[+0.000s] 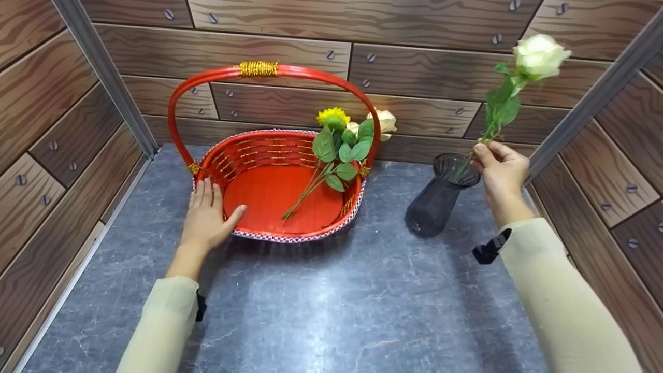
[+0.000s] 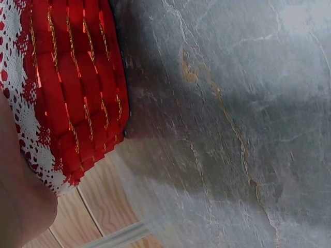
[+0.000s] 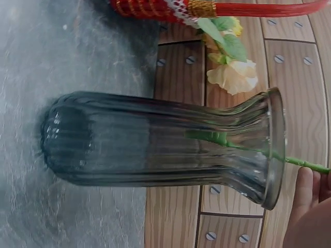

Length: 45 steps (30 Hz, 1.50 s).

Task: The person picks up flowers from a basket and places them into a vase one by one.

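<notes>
My right hand (image 1: 500, 171) pinches the green stem of a white rose (image 1: 541, 57), its bloom held high at the upper right. The stem's lower end is inside the mouth of a dark glass vase (image 1: 432, 207); the right wrist view shows the stem (image 3: 212, 136) through the glass, well above the base. My left hand (image 1: 204, 217) rests with straight fingers on the left rim of a red woven basket (image 1: 274, 202). Inside the basket, leaning on its right side, lie a yellow flower (image 1: 333, 118) and pale roses (image 1: 382, 123) with leafy stems.
The basket has a tall red arched handle (image 1: 311, 74) wound with gold, and a white lace edge (image 2: 31, 98). A grey marbled tabletop (image 1: 321, 305) lies beneath everything. Wood-patterned panels (image 1: 414, 72) close in the back and both sides.
</notes>
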Each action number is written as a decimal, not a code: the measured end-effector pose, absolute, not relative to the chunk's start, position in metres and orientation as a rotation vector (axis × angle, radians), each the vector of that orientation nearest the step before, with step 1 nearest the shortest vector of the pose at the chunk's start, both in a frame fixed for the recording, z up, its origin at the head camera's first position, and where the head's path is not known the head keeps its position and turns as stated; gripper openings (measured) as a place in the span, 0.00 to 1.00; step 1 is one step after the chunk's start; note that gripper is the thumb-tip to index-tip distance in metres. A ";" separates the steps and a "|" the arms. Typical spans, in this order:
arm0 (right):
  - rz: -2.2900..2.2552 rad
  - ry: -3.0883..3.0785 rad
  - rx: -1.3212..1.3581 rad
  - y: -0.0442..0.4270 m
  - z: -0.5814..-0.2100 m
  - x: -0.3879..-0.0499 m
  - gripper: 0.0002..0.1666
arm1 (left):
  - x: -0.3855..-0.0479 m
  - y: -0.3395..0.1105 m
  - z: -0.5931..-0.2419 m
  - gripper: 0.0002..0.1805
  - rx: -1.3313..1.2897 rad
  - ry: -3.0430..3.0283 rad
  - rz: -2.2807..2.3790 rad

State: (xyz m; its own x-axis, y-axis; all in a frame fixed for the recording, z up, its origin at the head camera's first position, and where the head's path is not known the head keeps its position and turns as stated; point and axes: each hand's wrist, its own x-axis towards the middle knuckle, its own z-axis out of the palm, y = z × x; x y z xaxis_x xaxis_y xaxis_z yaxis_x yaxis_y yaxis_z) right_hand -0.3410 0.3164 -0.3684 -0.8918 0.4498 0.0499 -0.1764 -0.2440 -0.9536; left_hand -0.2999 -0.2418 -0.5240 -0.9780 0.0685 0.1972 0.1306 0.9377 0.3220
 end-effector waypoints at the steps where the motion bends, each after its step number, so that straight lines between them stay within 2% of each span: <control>1: 2.153 -1.663 -0.326 0.316 -0.369 -0.341 0.06 | -0.300 -0.242 -0.524 0.53 -0.151 -2.907 -0.501; 6: 1.972 -1.869 -0.322 0.316 -0.376 -0.344 0.05 | -0.300 -0.242 -0.524 0.53 -0.153 -2.902 -0.511; 12: 1.603 -2.196 -0.243 0.320 -0.388 -0.351 0.18 | -0.300 -0.242 -0.525 0.54 -0.154 -2.915 -0.508; 14: 1.471 -2.285 -0.211 0.321 -0.389 -0.351 0.20 | -0.300 -0.242 -0.525 0.54 -0.153 -2.921 -0.511; 31: 0.850 -2.663 -0.044 0.316 -0.388 -0.349 0.18 | -0.298 -0.241 -0.524 0.54 -0.151 -2.927 -0.517; 45: 0.731 -2.890 0.087 0.311 -0.376 -0.350 0.17 | -0.300 -0.241 -0.522 0.54 -0.157 -2.919 -0.502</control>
State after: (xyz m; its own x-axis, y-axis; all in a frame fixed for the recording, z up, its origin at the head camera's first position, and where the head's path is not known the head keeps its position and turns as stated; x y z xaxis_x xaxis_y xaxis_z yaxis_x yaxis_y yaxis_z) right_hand -0.3503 0.3111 -0.3764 -0.9857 -0.0176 0.1677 -0.0953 0.8789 -0.4674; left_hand -0.2995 -0.2414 -0.5221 -0.9791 0.0738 0.1893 0.1329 0.9375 0.3215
